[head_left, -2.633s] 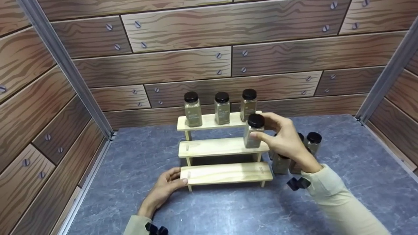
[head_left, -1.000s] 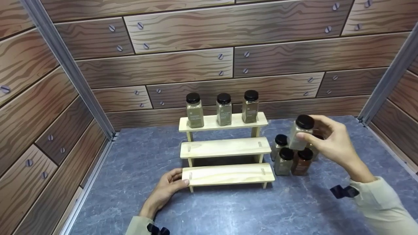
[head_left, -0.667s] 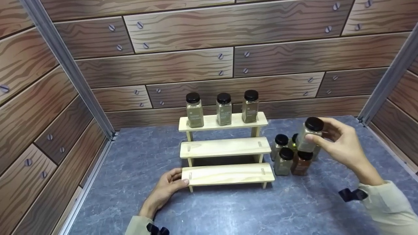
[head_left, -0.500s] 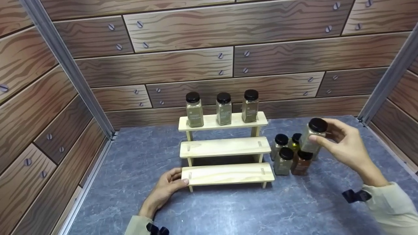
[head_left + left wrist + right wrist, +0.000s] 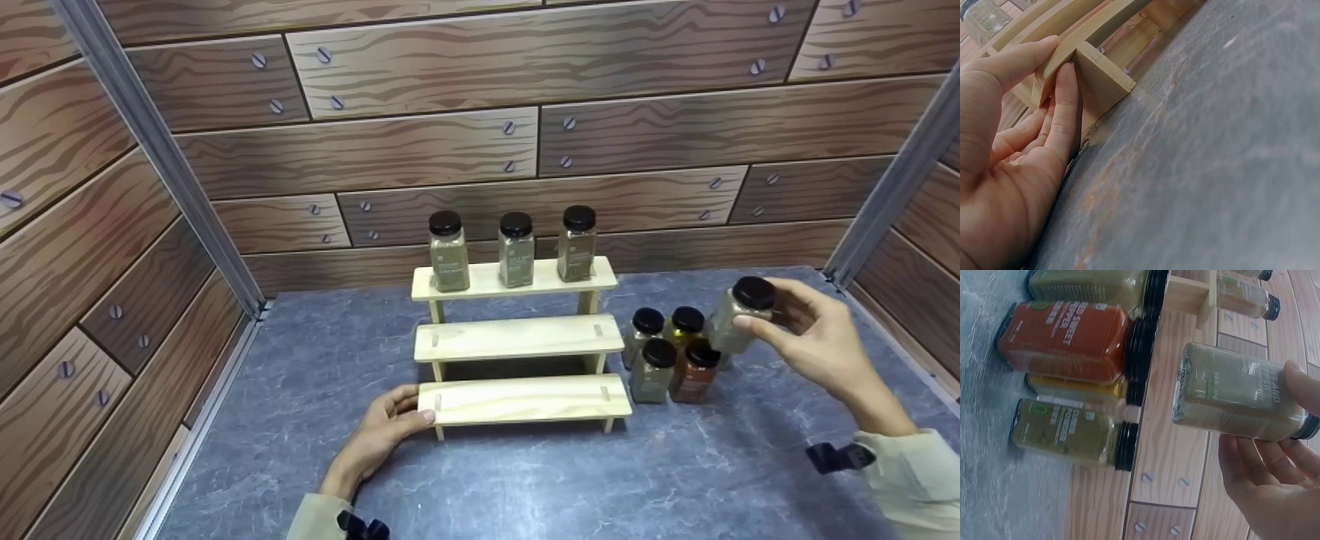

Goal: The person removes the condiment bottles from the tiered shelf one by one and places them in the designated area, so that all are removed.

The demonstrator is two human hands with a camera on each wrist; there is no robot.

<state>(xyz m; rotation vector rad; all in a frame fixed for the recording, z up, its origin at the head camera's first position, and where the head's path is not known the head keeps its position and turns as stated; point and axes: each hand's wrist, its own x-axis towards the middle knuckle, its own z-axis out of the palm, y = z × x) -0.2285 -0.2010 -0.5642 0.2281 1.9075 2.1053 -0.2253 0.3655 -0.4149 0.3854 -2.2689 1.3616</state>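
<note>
My right hand (image 5: pixel 817 341) holds a black-capped glass spice jar (image 5: pixel 731 326) between thumb and fingers, slightly tilted and raised beside the jar group. In the right wrist view this jar (image 5: pixel 1230 391) hangs clear of the table, with pale greyish contents. My left hand (image 5: pixel 375 431) pinches the left end of the lowest board of a three-step wooden display rack (image 5: pixel 525 399). The left wrist view has the thumb above the board (image 5: pixel 1044 79) and a finger beneath it. Three spice jars, one of them greenish (image 5: pixel 517 262), stand spaced along the top step.
Several jars stand grouped right of the rack, including a red sweet pepper jar (image 5: pixel 691 381), a grey-green jar (image 5: pixel 651 381) and a yellow one (image 5: pixel 684 341). A cumin powder jar (image 5: pixel 1067 436) shows in the right wrist view. Wood-patterned walls (image 5: pixel 420 150) enclose the blue-grey tabletop (image 5: pixel 480 487).
My right hand has carried the jar from the middle step's right end rightward, past the standing jars, uncovering the yellow one. My left hand stays on the rack.
</note>
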